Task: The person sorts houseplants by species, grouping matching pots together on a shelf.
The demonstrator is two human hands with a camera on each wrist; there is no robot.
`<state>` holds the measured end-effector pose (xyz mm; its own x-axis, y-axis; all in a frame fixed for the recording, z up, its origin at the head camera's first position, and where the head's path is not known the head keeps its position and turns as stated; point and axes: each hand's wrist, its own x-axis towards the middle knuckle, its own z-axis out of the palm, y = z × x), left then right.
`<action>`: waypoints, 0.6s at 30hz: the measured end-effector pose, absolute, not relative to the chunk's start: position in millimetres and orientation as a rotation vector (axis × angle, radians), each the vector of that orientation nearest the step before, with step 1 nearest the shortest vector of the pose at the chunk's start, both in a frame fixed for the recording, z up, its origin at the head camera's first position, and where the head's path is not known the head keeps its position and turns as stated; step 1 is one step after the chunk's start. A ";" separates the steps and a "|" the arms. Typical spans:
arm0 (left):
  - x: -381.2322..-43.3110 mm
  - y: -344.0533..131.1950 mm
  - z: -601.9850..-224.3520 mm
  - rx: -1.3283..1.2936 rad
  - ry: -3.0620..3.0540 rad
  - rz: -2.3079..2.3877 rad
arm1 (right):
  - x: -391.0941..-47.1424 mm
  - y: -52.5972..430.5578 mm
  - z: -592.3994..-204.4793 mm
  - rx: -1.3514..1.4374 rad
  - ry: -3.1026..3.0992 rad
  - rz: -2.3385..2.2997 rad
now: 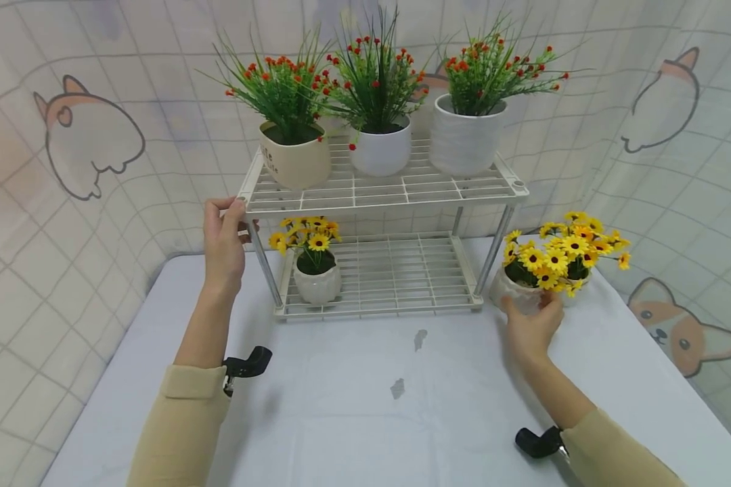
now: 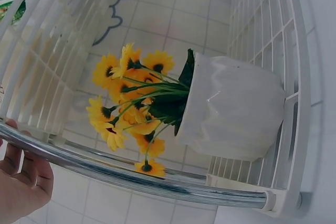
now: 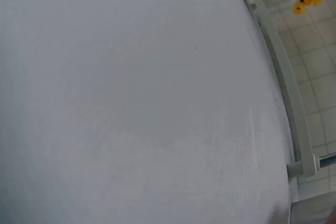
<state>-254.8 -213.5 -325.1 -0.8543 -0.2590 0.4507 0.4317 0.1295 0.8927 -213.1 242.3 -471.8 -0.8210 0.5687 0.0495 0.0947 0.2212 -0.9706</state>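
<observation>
A white two-tier wire rack (image 1: 386,202) stands on the table. My left hand (image 1: 224,247) grips its upper left corner, fingers curled around the edge by the metal post (image 2: 131,176). To the right of the rack, my right hand (image 1: 533,331) holds a white flowerpot (image 1: 503,289) of yellow daisies between thumb and fingers. The daisies (image 1: 554,260) spread above the hand and partly cover a second pot (image 1: 580,287) behind. On the lower shelf's left end sits another white pot (image 1: 318,287) with yellow daisies, seen close in the left wrist view.
Along the upper shelf stand a cream pot (image 1: 304,162), a small white pot (image 1: 382,152) and a larger white pot (image 1: 466,142), all with red-flowered grass. A white cloth covers the table (image 1: 365,419). Behind hangs a checked curtain (image 1: 176,169) with cartoon dogs.
</observation>
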 end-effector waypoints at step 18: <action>-254.9 -211.1 -325.6 -0.152 -1.888 -1.765 | -244.6 248.8 -483.2 -0.618 -1.956 1.695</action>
<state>-254.9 -211.1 -325.6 -0.8448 -0.2784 0.4569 0.4372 0.1330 0.8895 -244.6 248.8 -483.2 -0.7850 0.6165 0.0609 0.0272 0.1325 -0.9908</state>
